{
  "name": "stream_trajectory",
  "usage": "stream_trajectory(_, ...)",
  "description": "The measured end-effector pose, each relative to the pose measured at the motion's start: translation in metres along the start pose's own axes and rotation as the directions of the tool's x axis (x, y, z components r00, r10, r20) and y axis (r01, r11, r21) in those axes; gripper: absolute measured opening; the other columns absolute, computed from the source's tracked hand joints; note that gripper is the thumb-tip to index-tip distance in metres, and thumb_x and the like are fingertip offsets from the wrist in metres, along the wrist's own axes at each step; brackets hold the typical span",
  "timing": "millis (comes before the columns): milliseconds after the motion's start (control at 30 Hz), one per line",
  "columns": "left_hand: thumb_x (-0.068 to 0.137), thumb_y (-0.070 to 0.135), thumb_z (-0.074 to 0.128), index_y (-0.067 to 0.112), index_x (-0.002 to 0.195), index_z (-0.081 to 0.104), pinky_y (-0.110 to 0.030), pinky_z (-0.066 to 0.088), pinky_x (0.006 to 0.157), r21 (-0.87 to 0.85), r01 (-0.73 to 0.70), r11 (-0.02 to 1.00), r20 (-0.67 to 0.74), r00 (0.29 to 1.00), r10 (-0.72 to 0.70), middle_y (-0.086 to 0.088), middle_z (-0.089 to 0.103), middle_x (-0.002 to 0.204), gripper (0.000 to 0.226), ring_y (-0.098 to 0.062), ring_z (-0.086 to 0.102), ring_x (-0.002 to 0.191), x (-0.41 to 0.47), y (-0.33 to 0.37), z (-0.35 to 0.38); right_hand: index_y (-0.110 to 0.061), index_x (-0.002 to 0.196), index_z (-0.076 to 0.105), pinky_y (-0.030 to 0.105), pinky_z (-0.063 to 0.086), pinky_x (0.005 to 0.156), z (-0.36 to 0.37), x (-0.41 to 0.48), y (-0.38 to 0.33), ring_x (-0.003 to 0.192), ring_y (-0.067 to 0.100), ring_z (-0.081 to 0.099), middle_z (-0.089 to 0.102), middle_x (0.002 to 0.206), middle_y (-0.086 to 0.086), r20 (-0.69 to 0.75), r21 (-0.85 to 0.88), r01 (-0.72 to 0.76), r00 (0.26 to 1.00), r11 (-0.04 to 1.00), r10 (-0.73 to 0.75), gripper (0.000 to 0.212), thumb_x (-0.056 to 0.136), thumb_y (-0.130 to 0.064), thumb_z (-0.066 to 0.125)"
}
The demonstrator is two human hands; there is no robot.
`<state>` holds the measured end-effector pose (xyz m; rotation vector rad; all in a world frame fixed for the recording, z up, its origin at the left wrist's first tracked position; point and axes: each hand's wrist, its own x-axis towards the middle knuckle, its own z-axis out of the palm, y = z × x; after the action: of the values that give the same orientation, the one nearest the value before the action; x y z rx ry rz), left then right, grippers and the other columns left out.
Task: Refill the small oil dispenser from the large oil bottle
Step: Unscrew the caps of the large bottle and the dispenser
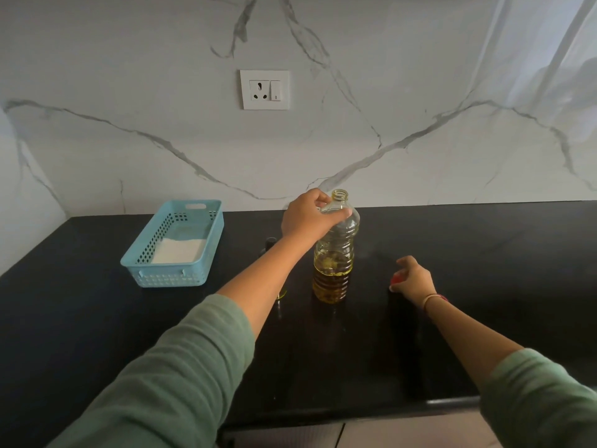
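- On the black counter (484,253), against the marble wall, a blue basket (174,244) sits at left holding a white cloth.
- Large oil bottle (334,253) stands upright at centre, uncapped, roughly a third full.
- Left hand (307,218) grips the bottle's shoulder.
- Right hand (415,279) rests on the counter, fingers curled over a red cap (395,279).
- Small oil dispenser (270,245) stands left of the bottle, mostly hidden behind the left forearm.

The left forearm (258,279) covers almost all of the small oil dispenser (280,294), leaving only a dark top and a sliver of yellow base showing. The right hand (415,279) hides most of a small red object (394,279), too covered to identify. Both green sleeves (168,383) are cut off by the bottom edge
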<state>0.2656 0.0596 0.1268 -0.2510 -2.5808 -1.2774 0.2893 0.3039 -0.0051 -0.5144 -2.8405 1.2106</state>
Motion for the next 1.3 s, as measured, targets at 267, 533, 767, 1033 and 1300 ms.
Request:
stream_trajectory(267,0.078,0.054,0.071,0.022,0.111,0.06,-0.014,0.037,0.062,0.001,-0.027,1.0,-0.004,1.0,0.027,0.007,0.065,0.115,0.047,-0.009,0.058,0.104,0.0,-0.001,0.0,-0.009,0.125,0.047,0.036,0.047,0.092,0.002,0.004,0.009,0.094,0.019,0.059,0.061,0.093,0.001,0.016,0.083,-0.086,0.996,0.993,0.085,0.063,0.071,-0.002,0.078)
stream_trajectory(533,0.078,0.055,0.07,0.022,0.111,0.06,-0.02,0.042,0.069,0.023,-0.038,0.999,0.0,0.999,0.038,0.007,0.065,0.115,0.048,-0.009,0.059,0.104,0.001,-0.003,0.001,-0.024,0.146,0.025,0.043,0.027,0.111,-0.004,-0.009,-0.054,0.141,0.028,0.024,0.027,0.152,0.007,0.331,0.257,0.152,0.914,0.954,-0.235,0.098,0.068,-0.022,0.084)
stream_trajectory(767,0.079,0.053,0.07,0.021,0.111,0.06,-0.018,0.04,0.068,0.031,-0.046,0.998,0.005,0.999,0.046,0.006,0.065,0.115,0.046,-0.009,0.058,0.104,0.001,-0.001,0.001,-0.026,0.142,0.025,0.037,0.04,0.105,0.034,-0.025,-0.096,0.123,0.013,0.049,0.049,0.134,-0.004,0.291,0.478,0.242,0.863,0.844,-0.412,0.1,0.064,-0.02,0.087)
stream_trajectory(1033,0.079,0.054,0.07,0.023,0.108,0.059,-0.013,0.036,0.062,0.022,-0.065,0.998,0.036,0.997,0.064,0.008,0.064,0.113,0.043,-0.004,0.053,0.097,0.004,0.0,0.007,-0.028,0.131,0.034,0.039,0.044,0.102,0.04,-0.02,-0.092,0.116,0.016,0.054,0.055,0.124,-0.002,0.124,0.429,0.302,0.914,0.851,-0.387,0.085,0.064,-0.02,0.086)
stream_trajectory(1300,0.078,0.055,0.07,0.024,0.108,0.06,-0.018,0.041,0.065,-0.005,-0.088,0.996,0.068,0.994,0.088,0.01,0.064,0.111,0.045,-0.007,0.057,0.099,0.005,0.017,0.031,-0.03,0.131,0.034,0.04,0.044,0.102,0.016,-0.015,-0.072,0.118,0.016,0.054,0.055,0.127,-0.002,0.109,0.429,0.28,0.928,0.859,-0.357,0.087,0.063,-0.023,0.087)
